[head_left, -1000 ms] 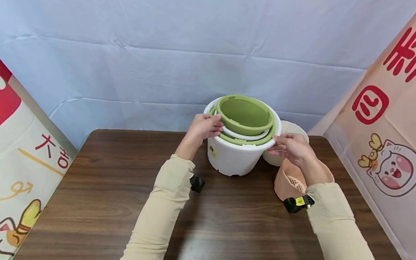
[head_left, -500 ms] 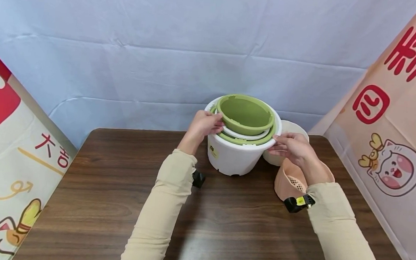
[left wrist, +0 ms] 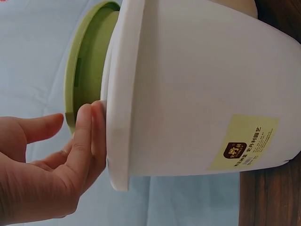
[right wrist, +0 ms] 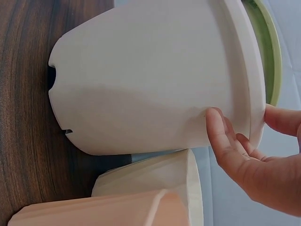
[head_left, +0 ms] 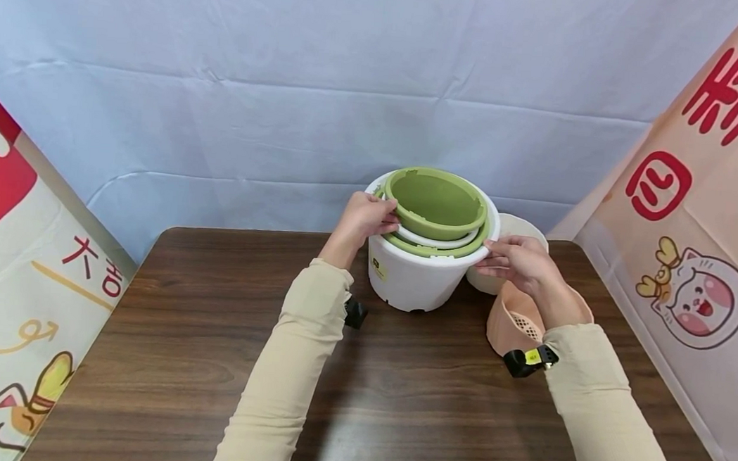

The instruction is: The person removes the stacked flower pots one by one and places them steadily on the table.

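Several plastic flower pots stand nested on the table: a large white pot (head_left: 413, 282) outermost, a green pot's rim (head_left: 445, 252) inside it, then a white rim, and a smaller green pot (head_left: 437, 199) on top. My left hand (head_left: 365, 220) is at the left side of the top green pot, thumb at its rim and fingers beneath, beside the white rim. My right hand (head_left: 519, 259) holds the large white pot's rim at the right, thumb on the edge and fingers under the lip. The left wrist view shows a yellow label (left wrist: 247, 143) on the white pot's wall.
Right of the stack stands a cream pot (head_left: 483, 281), partly hidden behind it and my right hand. A peach pot (head_left: 506, 323) with a perforated bottom is nearer, below my right wrist. A pale cloth backdrop (head_left: 254, 132) hangs behind the wooden table (head_left: 210, 333).
My left hand and forearm have shifted slightly to the right against the stack. My right hand and the pots have hardly moved.
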Available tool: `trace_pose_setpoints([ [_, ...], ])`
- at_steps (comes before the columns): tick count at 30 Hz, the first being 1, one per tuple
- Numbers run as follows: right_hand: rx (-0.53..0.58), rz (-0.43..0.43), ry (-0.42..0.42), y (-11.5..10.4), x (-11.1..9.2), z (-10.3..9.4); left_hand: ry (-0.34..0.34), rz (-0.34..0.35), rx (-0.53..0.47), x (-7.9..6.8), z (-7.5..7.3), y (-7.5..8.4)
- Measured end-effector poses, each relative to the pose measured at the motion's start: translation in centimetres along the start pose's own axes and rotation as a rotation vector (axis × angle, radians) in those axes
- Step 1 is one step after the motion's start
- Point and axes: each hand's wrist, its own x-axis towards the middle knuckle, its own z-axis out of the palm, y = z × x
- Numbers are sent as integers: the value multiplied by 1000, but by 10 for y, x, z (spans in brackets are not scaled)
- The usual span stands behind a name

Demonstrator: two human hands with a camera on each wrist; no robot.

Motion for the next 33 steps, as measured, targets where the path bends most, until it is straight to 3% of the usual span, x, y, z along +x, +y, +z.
trace_pose_setpoints([
  [28, -13, -10, 8, 0, -1, 2, -23, -57, -23, 0, 2, 6],
  [33, -4, -12, 8, 0, -1, 2, -21, -38, -37, 7, 1, 0],
])
